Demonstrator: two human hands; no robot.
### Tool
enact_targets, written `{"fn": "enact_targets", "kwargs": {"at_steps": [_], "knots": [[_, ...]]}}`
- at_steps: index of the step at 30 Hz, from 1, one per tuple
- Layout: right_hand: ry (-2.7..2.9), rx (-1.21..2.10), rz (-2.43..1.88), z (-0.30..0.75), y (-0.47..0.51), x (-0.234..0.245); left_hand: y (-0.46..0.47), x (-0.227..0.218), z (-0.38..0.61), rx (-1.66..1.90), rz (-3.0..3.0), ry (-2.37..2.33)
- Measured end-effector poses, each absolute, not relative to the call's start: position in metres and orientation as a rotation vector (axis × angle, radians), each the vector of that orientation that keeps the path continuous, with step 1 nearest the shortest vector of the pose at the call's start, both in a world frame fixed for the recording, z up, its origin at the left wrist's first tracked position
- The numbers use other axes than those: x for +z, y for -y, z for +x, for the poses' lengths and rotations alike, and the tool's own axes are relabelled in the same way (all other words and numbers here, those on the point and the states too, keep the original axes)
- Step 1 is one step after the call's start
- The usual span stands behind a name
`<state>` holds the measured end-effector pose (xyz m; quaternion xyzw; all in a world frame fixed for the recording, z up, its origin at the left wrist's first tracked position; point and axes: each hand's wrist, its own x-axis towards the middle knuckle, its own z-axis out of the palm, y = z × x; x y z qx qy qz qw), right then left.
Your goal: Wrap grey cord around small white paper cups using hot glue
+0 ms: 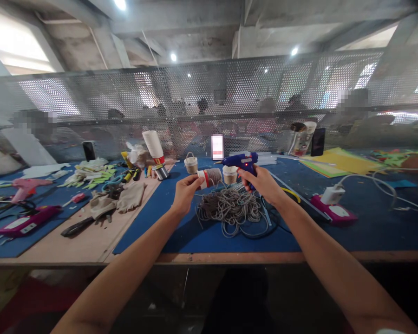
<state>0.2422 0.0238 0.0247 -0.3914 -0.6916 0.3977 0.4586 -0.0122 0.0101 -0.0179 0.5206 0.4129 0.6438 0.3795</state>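
Held sideways in my left hand (187,194) is a paper cup (204,180), partly wrapped in grey cord. My fingers close around its white and red end. A blue glue gun (242,161) with a small red light is gripped in my right hand (261,183), its nozzle pointing left just above the cup. Below both hands lies a loose tangle of grey cord (231,208) on the blue mat (153,222). Two small cord-wrapped cups stand behind: one basket with a handle (191,164) and another cup (229,175) partly hidden by the glue gun.
A stack of paper cups (153,146) leans at the back left. Gloves (130,197), a pink glue gun (29,188) and a purple power strip (29,220) lie leftward. Another power strip (334,211) and coloured sheets (329,161) are on the right. A perforated screen (188,93) runs behind.
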Motion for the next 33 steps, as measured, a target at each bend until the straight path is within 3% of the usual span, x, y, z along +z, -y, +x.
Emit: {"fn": "enact_targets", "kwargs": {"at_steps": [27, 33], "knots": [[1.449, 1.014, -1.127, 0.254, -0.045, 0.022, -0.01, -0.012, -0.013, 1.661, 1.16, -0.874], [1.54, 0.838, -1.275, 0.268, -0.061, 0.014, -0.009, -0.011, -0.012, 1.669, 1.155, -0.892]]}}
